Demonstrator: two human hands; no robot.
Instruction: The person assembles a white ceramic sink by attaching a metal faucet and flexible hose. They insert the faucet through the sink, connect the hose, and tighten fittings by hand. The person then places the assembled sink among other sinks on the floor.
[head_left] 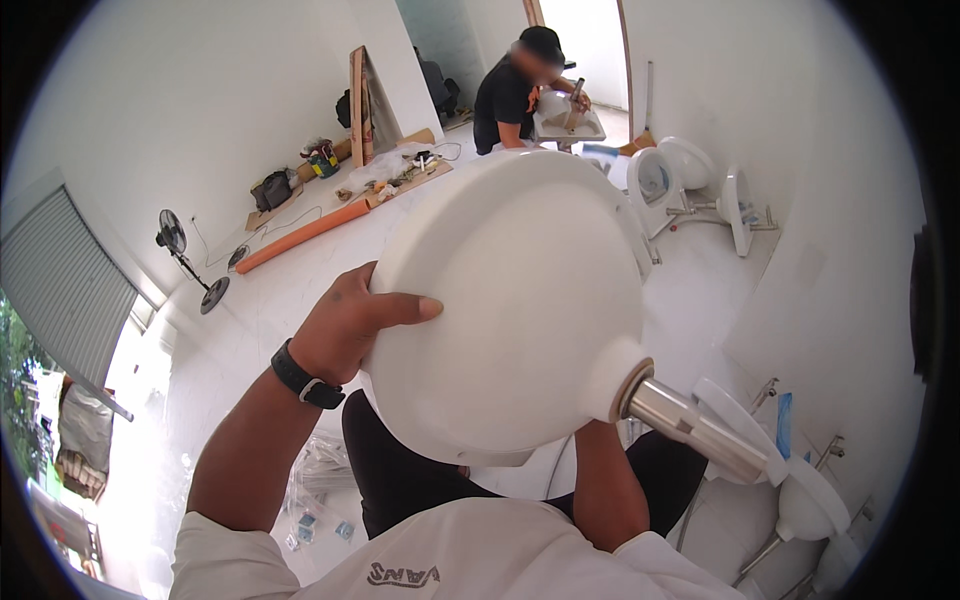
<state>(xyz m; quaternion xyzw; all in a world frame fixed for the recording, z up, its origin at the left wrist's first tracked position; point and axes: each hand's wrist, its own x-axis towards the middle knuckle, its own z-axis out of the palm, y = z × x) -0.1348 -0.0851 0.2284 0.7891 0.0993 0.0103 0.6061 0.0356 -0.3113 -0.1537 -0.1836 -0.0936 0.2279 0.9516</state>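
A white ceramic washbasin [510, 300] is held tilted in front of me, its rounded underside facing me. From its drain outlet a metal drain tailpiece [695, 430] sticks out toward the lower right. My left hand [350, 320] is closed on the basin's left edge, with the thumb lying over the underside and the other fingers mostly hidden behind. A black watch circles that wrist. My right forearm [608, 490] goes up beneath the basin, which hides the right hand and its fingers.
Several more basins stand at the right, including one basin [738, 210] by the wall and another [805, 505] near me. A co-worker [505, 100] handles a basin [570, 125] ahead. Leftward are an orange pipe [305, 237], a standing fan [180, 250] and plastic bags [325, 470].
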